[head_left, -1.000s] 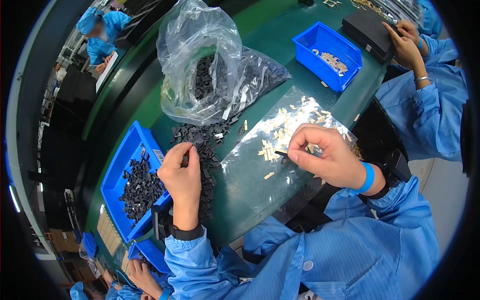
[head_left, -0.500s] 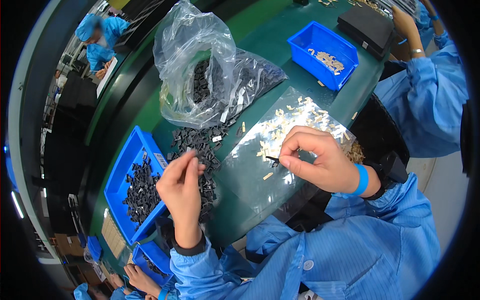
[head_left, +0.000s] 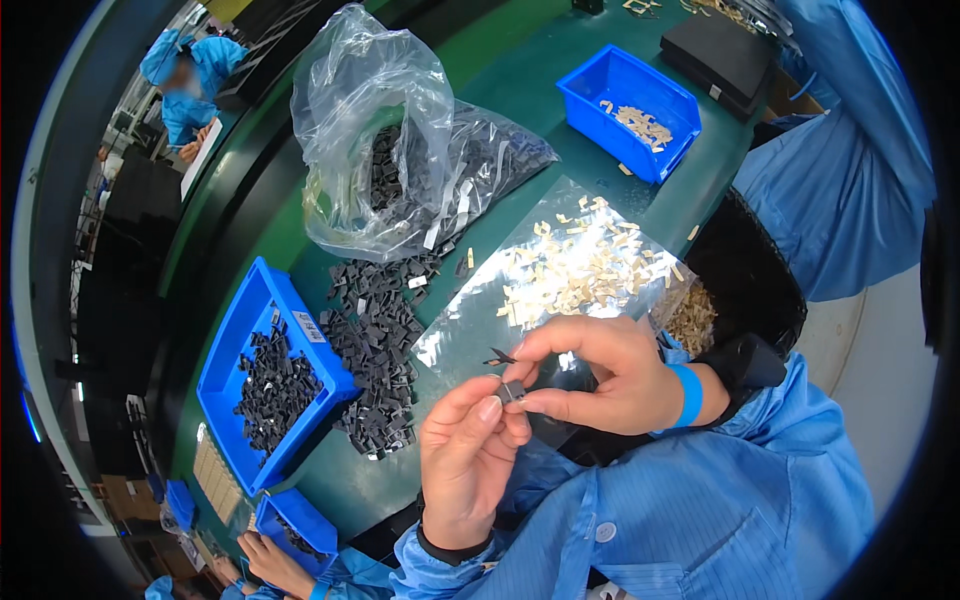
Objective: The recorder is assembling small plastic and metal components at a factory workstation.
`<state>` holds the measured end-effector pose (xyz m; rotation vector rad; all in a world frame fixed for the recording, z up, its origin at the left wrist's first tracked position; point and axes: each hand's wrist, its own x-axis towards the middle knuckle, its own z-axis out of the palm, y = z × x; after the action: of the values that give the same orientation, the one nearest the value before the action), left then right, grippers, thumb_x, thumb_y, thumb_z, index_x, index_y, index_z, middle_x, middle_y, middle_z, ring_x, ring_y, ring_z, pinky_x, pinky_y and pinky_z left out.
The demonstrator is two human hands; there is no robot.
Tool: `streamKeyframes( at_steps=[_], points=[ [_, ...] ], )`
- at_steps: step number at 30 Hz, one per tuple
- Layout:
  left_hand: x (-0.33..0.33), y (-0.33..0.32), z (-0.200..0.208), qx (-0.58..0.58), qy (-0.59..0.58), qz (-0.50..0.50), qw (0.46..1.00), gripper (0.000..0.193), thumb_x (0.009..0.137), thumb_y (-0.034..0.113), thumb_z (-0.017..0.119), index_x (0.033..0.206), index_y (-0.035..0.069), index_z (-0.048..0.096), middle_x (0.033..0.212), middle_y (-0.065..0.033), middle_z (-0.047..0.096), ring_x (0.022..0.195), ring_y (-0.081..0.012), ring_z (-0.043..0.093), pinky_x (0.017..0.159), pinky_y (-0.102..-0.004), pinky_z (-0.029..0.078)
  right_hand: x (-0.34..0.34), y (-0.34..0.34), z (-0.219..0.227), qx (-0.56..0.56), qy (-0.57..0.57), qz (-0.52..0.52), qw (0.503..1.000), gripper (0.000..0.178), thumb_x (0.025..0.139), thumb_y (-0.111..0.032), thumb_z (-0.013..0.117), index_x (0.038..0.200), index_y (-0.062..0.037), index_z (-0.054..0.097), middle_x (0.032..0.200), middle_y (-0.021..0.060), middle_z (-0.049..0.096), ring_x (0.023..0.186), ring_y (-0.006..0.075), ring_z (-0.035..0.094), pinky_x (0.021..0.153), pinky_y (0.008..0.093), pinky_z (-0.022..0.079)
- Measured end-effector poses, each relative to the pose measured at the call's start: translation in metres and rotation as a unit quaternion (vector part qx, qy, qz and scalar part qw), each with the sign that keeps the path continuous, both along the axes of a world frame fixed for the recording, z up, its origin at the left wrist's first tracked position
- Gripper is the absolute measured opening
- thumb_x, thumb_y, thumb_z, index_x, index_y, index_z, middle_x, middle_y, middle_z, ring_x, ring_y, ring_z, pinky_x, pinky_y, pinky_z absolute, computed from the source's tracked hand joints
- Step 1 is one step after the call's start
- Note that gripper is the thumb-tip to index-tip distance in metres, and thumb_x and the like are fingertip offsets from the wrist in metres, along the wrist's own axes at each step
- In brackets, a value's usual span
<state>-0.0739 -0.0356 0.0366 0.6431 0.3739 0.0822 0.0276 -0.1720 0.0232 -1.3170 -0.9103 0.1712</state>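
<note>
My left hand (head_left: 468,450) pinches a small dark grey plastic piece (head_left: 511,391) between thumb and fingertips. Close beside it, my right hand (head_left: 610,385) holds a thin black pointed piece (head_left: 499,357) at its index finger, and its thumb tip reaches the grey piece. Whether the two pieces touch is hard to see. Beyond my hands, many cream-coloured bits (head_left: 570,262) lie on a clear plastic sheet (head_left: 455,335). A long heap of dark grey pieces (head_left: 375,340) spreads over the green table (head_left: 480,225), left of the sheet.
A clear bag (head_left: 375,80) of dark pieces lies at the back. One blue bin (head_left: 335,365) with black parts stands left; another blue bin (head_left: 577,95) with cream bits stands at the far right near a black case (head_left: 715,65). Co-workers sit at both sides.
My left hand has come right, from above the grey heap to my right hand, with a grey piece now visible in it. My right hand has shifted down and left.
</note>
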Motion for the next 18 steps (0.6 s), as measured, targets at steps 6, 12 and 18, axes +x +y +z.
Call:
streamKeyframes(
  at_steps=[6, 12, 18],
  points=[
    [-0.006, -0.005, -0.012, -0.010, -0.031, 0.002, 0.999, 0.020, 0.086, 0.002, 0.055, 0.105, -0.001, 0.058, 0.093, -0.0137, 0.062, 0.077, -0.0175, 0.059, 0.067, -0.0278, 0.048, -0.005, -0.003, -0.006, 0.024, 0.070, 0.014, 0.997, 0.032, 0.076, -0.003, 0.065, 0.105, 0.0015, 0.055, 0.087, 0.0102, 0.063, 0.079, 0.0171, 0.063, 0.069, 0.0270, 0.049],
    [-0.008, -0.015, -0.008, 0.089, -0.053, 0.024, 0.994, 0.021, 0.084, -0.001, 0.056, 0.105, -0.004, 0.058, 0.093, -0.0145, 0.062, 0.076, -0.0178, 0.059, 0.066, -0.0276, 0.048, -0.008, -0.005, -0.009, 0.040, 0.131, 0.031, 0.990, 0.032, 0.077, -0.001, 0.063, 0.107, 0.0013, 0.053, 0.085, 0.0084, 0.062, 0.077, 0.0159, 0.061, 0.071, 0.0270, 0.048],
    [-0.013, -0.011, -0.014, 0.469, -0.112, 0.077, 0.873, 0.023, 0.083, -0.002, 0.056, 0.106, -0.007, 0.058, 0.096, -0.0175, 0.060, 0.072, -0.0197, 0.061, 0.064, -0.0275, 0.051, -0.014, -0.004, 0.000, 0.034, 0.260, 0.094, 0.961, 0.031, 0.078, -0.003, 0.064, 0.107, 0.0009, 0.053, 0.088, 0.0059, 0.060, 0.081, 0.0124, 0.058, 0.074, 0.0263, 0.046]
  ],
)
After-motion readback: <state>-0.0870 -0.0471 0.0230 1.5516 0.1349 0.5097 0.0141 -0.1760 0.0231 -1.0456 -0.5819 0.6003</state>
